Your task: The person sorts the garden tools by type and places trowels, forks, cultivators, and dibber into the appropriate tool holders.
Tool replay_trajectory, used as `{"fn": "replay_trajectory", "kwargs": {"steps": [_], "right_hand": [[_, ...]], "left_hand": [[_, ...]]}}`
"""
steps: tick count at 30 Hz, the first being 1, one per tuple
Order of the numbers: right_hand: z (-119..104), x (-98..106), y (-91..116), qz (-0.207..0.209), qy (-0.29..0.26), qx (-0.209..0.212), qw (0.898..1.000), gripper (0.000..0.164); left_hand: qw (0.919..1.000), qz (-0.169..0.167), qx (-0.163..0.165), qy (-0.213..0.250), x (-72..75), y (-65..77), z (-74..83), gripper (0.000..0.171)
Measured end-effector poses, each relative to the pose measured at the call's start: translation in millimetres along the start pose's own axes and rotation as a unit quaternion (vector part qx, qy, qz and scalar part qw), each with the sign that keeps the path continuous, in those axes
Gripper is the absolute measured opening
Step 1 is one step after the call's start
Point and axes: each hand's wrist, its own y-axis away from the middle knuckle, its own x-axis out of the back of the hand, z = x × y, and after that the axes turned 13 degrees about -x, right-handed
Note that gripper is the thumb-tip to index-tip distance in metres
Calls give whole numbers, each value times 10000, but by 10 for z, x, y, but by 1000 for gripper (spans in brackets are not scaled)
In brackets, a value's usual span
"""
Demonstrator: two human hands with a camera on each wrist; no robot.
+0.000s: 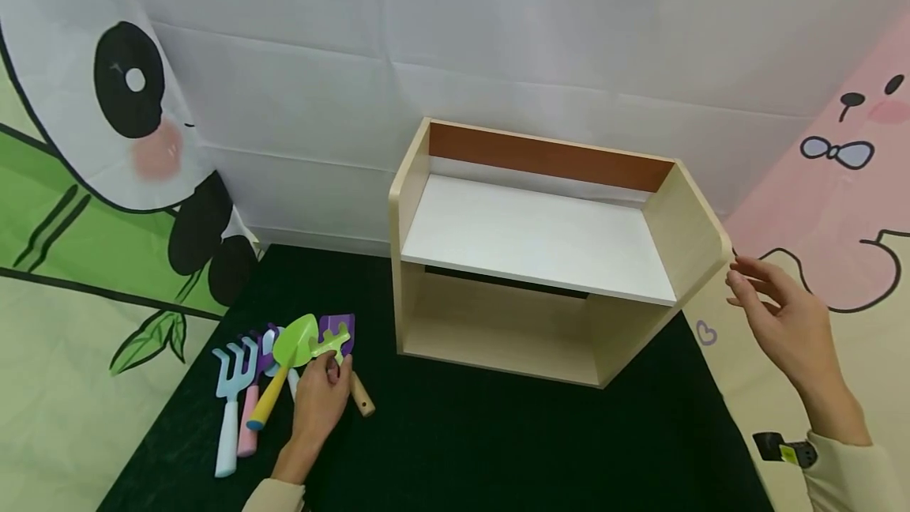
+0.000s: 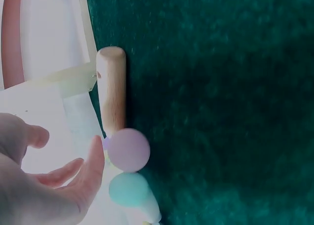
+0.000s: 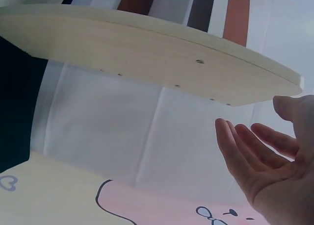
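My left hand (image 1: 323,397) is over a cluster of toy garden tools, its fingers at a lime-green rake (image 1: 332,342). In the left wrist view its thumb and fingers stand apart, near a pink round handle end (image 2: 128,150). Beside the rake lie a green trowel (image 1: 295,342) with a yellow handle, a light-blue fork (image 1: 235,374), a pink handle (image 1: 248,421) and a purple shovel (image 1: 348,326). A wooden handle (image 1: 362,397) pokes out right of the hand. My right hand (image 1: 789,322), fingers loosely bent, hovers beside the right side panel of a small wooden shelf (image 1: 700,235), holding nothing.
The two-tier shelf has a white middle board (image 1: 540,235) and a brown back strip (image 1: 547,152). It stands on a dark green cloth (image 1: 498,449). Behind hangs a white sheet (image 1: 498,38); cartoon-printed cloths flank it left and right.
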Motion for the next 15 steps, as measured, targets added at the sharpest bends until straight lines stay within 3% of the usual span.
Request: {"fn": "replay_trajectory", "kwargs": {"steps": [15], "right_hand": [[-228,88,-40,-199,-265,-12,9995,38]], "left_hand": [[9985,-225,492,108,-123,162,79,53]]}}
